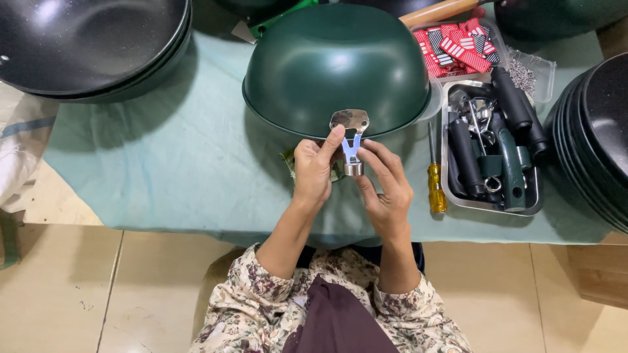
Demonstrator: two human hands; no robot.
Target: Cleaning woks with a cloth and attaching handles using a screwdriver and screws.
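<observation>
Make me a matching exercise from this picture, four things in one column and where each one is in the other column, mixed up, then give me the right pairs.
Things:
1. Green upturned wok
2. Yellow-handled screwdriver
3. Metal handle bracket
4. Red and black tags

Places:
A. Held between the left hand and the right hand
B. In a clear tray at the far side of the table
C. Lying on the cloth just left of the steel tray
D. Bottom up in the middle of the teal cloth

Pairs: 1-D, 2-C, 3-A, 4-B
</observation>
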